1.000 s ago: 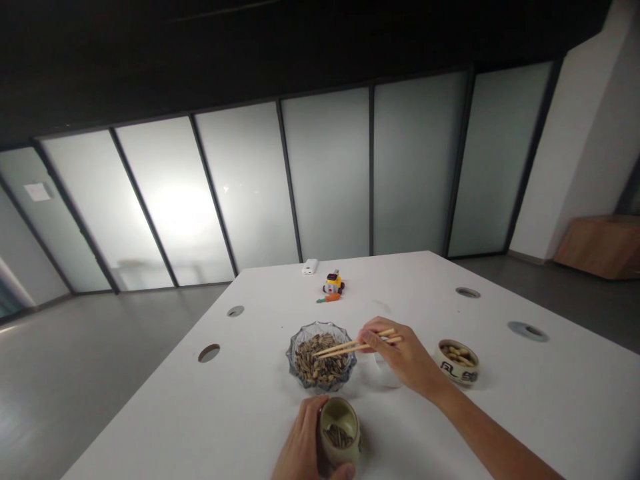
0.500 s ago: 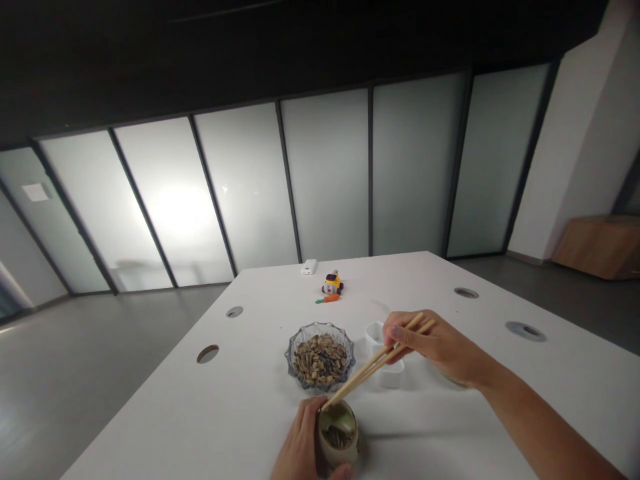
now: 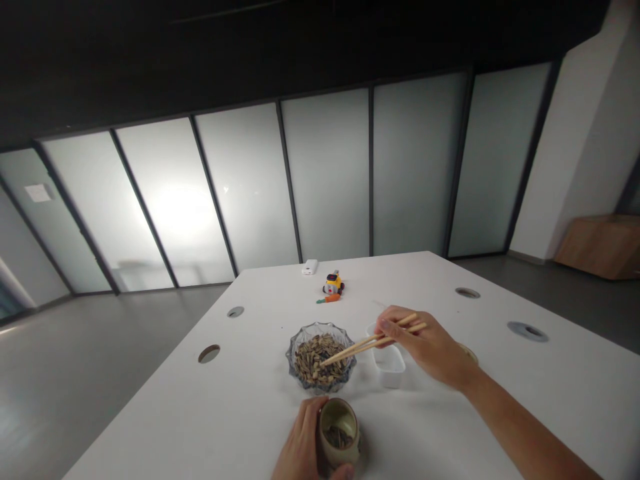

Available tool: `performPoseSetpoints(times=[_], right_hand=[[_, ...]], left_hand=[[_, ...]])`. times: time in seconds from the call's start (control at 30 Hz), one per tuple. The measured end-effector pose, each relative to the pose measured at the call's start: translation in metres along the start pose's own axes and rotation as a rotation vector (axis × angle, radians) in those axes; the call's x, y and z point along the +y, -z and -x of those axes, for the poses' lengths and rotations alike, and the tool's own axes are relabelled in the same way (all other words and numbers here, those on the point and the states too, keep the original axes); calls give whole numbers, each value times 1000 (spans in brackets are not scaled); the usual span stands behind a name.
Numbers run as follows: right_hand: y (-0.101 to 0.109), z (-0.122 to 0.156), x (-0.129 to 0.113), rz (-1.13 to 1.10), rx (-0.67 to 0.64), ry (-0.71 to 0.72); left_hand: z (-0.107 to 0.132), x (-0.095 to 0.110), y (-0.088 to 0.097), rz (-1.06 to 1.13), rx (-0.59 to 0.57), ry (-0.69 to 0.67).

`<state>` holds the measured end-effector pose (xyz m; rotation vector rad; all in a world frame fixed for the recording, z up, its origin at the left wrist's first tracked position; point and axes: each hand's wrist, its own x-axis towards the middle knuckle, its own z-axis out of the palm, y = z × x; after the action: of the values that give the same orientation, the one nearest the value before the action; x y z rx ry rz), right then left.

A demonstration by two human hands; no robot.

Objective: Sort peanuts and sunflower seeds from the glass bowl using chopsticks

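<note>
With my left hand (image 3: 303, 443) I grip a small ceramic cup (image 3: 353, 437) near the table's front edge. Some sunflower seeds (image 3: 337, 437) lie in the bottom of the cup, whose mouth tilts toward me. My right hand (image 3: 420, 343) holds a pair of wooden chopsticks (image 3: 361, 346), their tips pointing left. Those tips are over the sunflower seeds (image 3: 313, 357) heaped in a scalloped glass bowl (image 3: 293, 370). Whether a seed sits between the tips is too small to tell. The bowl stands just beyond the cup.
White plastic containers (image 3: 393, 379) stand right of the bowl, partly behind my right hand. Farther back on the white table (image 3: 240, 413) are a toy carrot (image 3: 330, 299), a yellow toy vehicle (image 3: 333, 285) and a white box-like device (image 3: 310, 267). Round holes (image 3: 209, 353) pierce the tabletop.
The chopstick tips have moved from the cup's rim forward to the seeds in the glass bowl. My right hand has shifted slightly left and up. My left hand and the cup stay in place.
</note>
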<state>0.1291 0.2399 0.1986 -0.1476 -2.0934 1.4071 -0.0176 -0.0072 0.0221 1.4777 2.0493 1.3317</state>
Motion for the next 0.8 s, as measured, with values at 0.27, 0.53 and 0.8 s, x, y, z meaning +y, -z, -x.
performPoseSetpoints(times=[0.27,0.53,0.8], right_hand=[[-24,2,21,330,-22,195],[-30,0,31,344,-71,244],[-33,1,39,299,-45,263]], left_hand=[[2,-7,0,-9,-18,7],[-2,-39,-19,-37,34,58],[-2,-28,-12,-57,-30,68]])
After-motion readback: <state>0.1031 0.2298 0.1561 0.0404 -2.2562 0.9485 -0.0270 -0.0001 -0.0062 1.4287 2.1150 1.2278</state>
